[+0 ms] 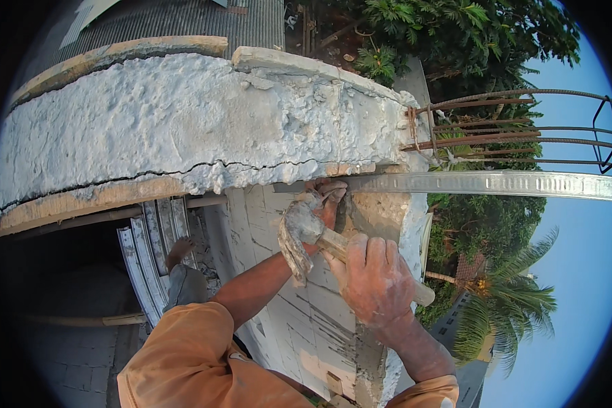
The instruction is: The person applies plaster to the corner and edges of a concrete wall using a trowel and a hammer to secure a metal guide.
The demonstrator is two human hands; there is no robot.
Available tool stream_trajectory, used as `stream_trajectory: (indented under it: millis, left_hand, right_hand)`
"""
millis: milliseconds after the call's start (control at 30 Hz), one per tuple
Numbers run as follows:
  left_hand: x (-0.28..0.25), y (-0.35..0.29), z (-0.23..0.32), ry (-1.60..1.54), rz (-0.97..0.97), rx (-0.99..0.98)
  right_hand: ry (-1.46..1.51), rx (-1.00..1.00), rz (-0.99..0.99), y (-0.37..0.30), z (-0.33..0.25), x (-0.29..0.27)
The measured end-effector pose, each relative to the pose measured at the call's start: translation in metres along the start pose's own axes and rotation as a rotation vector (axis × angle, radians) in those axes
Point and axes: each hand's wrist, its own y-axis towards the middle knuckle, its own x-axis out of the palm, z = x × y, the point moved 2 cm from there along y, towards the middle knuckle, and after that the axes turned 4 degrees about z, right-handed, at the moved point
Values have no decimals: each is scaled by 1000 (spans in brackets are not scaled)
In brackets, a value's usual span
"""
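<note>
My right hand (pixel 377 280) is wrapped round the wooden handle of a claw hammer (pixel 300 228). Its head is crusted with grey cement and hangs in front of my left forearm. Beyond it, my left hand (pixel 331 192) presses against a long silvery metal channel (pixel 483 183), just below the concrete beam's near edge. The left fingers look pinched together; what is between them is too small or hidden to tell. The channel runs out to the right past the wall. Rough, wet-looking grey concrete (pixel 163 115) fills the beam top between wooden form boards (pixel 95 200).
Rusty rebar (pixel 483 139) sticks out from the beam's right end. A block wall (pixel 299 319) drops away below me. Metal channels (pixel 143 265) lie at the left near a bare foot (pixel 179 251). A corrugated roof (pixel 204 27), trees and a palm (pixel 503 299) stand beyond.
</note>
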Motion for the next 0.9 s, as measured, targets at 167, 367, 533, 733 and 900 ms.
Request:
stream_trajectory:
  millis: [167,367,533,733,900]
  left_hand:
    - [1,0,6,36,-3,-8]
    - [3,4,15,86,58,109]
    - [3,0,0,-241,-13,64]
    - [-16,-1,-76,67,-52,130]
    - [-2,0,11,171,-32,105]
  right_hand:
    - [-34,14,-35,2,3,10]
    - [26,-49,-13,5,-6,-16]
    - [-22,-59,-32,-1,0,-7]
    - [37,-66,7,18,-8,-12]
    - [-9,-100,-17,-4,1,-12]
